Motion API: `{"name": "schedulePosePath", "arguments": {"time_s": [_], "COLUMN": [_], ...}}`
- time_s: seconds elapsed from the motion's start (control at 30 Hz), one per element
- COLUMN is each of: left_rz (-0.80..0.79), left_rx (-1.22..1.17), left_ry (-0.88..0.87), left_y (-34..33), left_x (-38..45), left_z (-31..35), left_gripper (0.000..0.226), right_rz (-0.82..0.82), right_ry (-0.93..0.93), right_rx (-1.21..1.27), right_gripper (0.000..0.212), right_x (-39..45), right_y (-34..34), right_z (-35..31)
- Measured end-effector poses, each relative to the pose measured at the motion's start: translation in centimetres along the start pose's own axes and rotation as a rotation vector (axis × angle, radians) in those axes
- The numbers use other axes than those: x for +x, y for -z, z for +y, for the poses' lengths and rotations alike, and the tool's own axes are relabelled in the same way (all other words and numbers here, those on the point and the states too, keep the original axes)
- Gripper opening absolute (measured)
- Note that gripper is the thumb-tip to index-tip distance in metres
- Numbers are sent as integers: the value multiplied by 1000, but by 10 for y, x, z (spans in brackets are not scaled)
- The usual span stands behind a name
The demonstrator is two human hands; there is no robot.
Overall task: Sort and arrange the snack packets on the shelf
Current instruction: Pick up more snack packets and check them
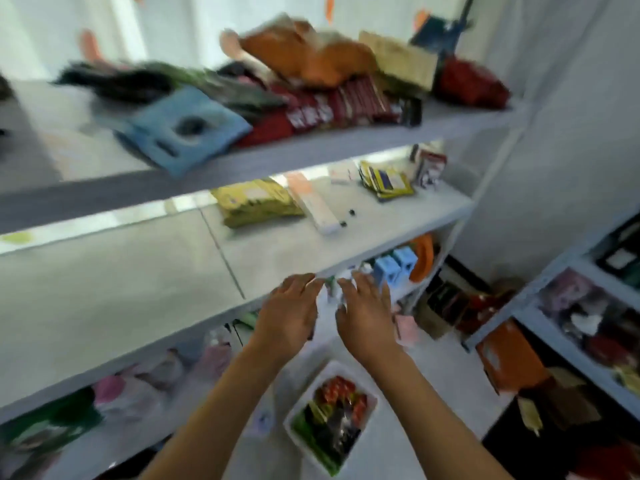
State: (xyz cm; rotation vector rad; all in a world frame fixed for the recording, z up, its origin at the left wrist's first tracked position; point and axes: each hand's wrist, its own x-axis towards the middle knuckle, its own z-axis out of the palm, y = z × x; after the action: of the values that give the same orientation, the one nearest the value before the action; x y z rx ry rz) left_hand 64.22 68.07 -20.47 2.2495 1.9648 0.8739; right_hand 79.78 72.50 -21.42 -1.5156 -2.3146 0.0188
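Both hands reach forward side by side at the front edge of the middle shelf. My left hand and my right hand have relaxed, spread fingers and hold nothing. The view is blurred by motion. On the top shelf lie a blue packet, dark red packets, an orange packet and dark green packets in a loose heap. The middle shelf carries a yellow packet stack, a white box and small yellow-blue sachets.
A white tub of mixed snack packets stands on the floor below my hands. Blue boxes and an orange ring sit on the lower shelf. A second shelf unit with packets and an orange box stands to the right.
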Motion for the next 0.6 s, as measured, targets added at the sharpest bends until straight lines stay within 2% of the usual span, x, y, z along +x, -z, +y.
{"name": "schedulePosePath", "arguments": {"time_s": [0.17,0.33,0.4,0.47,0.6], "left_rz": [254,401,440,411,193], "left_rx": [84,101,112,119,146], "left_ry": [-53,-3,44,132,324], "left_y": [125,212,233,247,253], "left_x": [-19,-11,-4,2,22], "left_z": [-5,-10,-18,-30,-59], "left_gripper": [42,39,38,41,51], "right_rz": [238,295,225,110,-66], "right_ry": [252,376,321,162,-21], "right_rx": [68,219,390,642,908], "right_gripper": [49,45,45,43,46], "right_x": [40,67,80,94,115], "right_y": [66,120,137,149,153], "right_z": [-102,-163,-180,-195,-208]}}
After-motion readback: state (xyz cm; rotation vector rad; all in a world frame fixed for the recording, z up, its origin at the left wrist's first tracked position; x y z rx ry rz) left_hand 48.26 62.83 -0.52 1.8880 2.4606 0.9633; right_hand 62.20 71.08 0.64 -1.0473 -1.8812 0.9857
